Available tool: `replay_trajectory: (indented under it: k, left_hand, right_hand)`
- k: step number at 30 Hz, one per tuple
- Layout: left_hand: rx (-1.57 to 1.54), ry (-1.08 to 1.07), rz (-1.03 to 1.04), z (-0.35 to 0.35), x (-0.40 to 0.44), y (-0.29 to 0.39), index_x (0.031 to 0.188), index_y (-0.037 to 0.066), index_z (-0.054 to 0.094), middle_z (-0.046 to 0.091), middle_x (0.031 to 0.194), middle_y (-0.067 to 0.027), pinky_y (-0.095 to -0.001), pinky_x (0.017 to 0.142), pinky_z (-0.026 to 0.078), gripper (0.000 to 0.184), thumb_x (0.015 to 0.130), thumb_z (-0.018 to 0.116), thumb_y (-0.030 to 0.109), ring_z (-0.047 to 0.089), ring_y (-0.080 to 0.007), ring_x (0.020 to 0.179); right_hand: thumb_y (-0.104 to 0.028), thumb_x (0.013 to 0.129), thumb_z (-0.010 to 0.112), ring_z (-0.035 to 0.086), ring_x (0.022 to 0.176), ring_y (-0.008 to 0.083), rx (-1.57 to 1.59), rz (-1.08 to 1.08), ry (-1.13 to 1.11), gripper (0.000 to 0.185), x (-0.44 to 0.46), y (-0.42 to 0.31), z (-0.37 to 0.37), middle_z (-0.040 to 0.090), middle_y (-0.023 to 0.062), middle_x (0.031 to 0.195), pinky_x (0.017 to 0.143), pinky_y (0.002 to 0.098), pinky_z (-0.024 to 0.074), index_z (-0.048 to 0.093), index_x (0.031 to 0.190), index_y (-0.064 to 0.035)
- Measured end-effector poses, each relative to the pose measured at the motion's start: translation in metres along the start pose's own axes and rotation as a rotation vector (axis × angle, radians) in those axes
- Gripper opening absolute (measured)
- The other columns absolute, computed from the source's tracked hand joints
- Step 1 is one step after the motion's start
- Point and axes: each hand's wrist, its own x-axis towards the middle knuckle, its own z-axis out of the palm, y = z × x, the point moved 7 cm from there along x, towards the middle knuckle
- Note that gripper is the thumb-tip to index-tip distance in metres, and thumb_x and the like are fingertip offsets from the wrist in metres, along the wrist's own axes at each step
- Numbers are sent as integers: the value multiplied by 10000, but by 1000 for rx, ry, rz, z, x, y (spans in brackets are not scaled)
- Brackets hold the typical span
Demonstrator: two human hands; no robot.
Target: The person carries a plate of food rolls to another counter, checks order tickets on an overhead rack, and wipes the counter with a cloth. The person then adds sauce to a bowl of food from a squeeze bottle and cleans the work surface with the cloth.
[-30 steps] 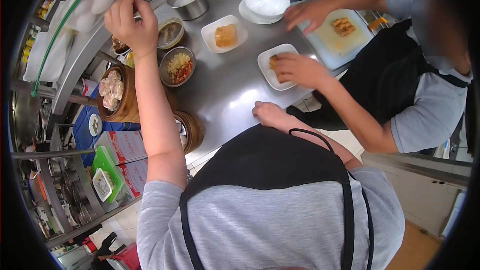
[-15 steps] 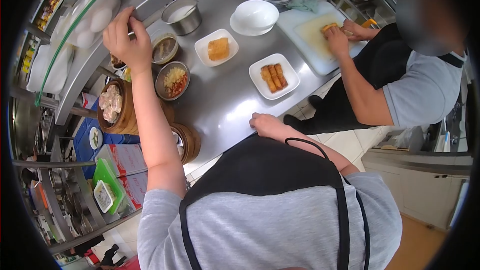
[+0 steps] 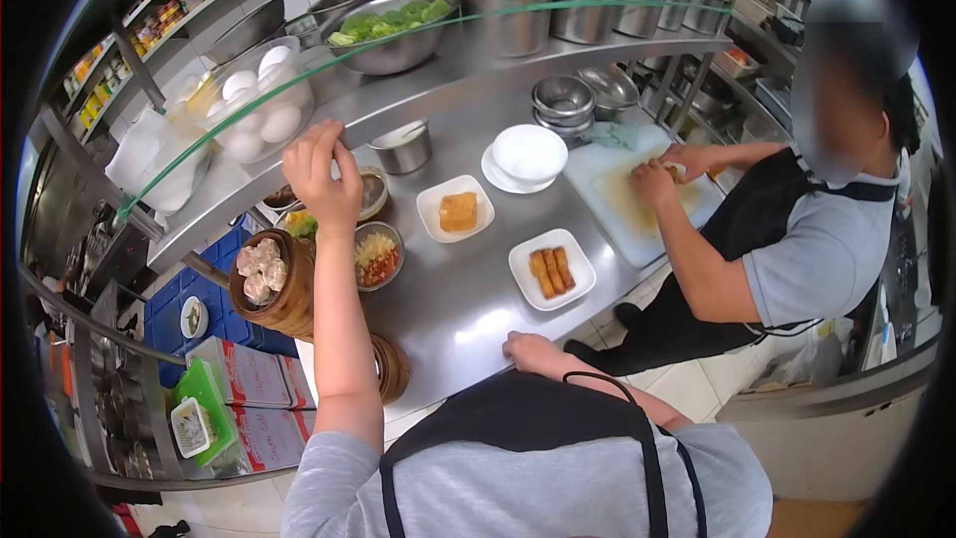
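Note:
My left hand (image 3: 324, 174) is raised by the front edge of the steel shelf (image 3: 438, 105), its fingers bent and apart with nothing in them. I cannot tell whether it touches the shelf. Below my forearm are a bamboo steamer (image 3: 284, 289) with several dumplings (image 3: 261, 269) and a bowl of chopped garlic and chilli (image 3: 377, 256). Resting at the counter's front edge, my right hand (image 3: 535, 352) has its fingers curled and shows nothing in them. Nearest to it is a white dish (image 3: 585, 288) holding three fried rolls (image 3: 552, 272). A second white dish (image 3: 430, 201) holds a golden block (image 3: 458, 211).
At the right, a co-worker (image 3: 797, 229) handles food on a white cutting board (image 3: 609, 204). White bowls (image 3: 530, 155) and steel bowls (image 3: 566, 100) stand toward the back. The shelf holds a tub of eggs (image 3: 261, 105), a bowl of greens (image 3: 393, 35) and steel pots (image 3: 503, 15).
The camera view has tilted up, bringing more of the shelf into sight. My left hand stays raised by the shelf and my right hand stays at the counter's edge. The co-worker's hands have shifted slightly.

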Motion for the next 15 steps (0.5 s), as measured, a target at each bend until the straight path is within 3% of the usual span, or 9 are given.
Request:
replay_trajectory:
  k: [6,8,15]
  left_hand:
    - [-24,-4,-9,0,-1,-2,871,49,603,612,867,-82,-350,758,391,238,655,562,-42,554,-250,829]
    - [-24,1,-9,0,-1,-3,872,49,604,612,870,-81,-350,758,391,238,654,564,-41,555,-250,832]
    - [-20,4,-9,0,-3,-6,876,53,611,612,886,-74,-353,763,395,240,656,571,-32,560,-251,852]
  right_hand:
    - [-74,744,546,573,813,322,-19,-6,-43,111,4,0,1,550,140,863,717,403,464,609,826,-33]
    - [-21,674,563,571,831,331,15,-18,-33,149,4,-2,-1,551,159,875,728,403,464,601,818,-20]
    - [-15,686,540,571,835,328,16,-10,-56,153,9,-2,1,554,159,892,736,400,464,604,824,-25]
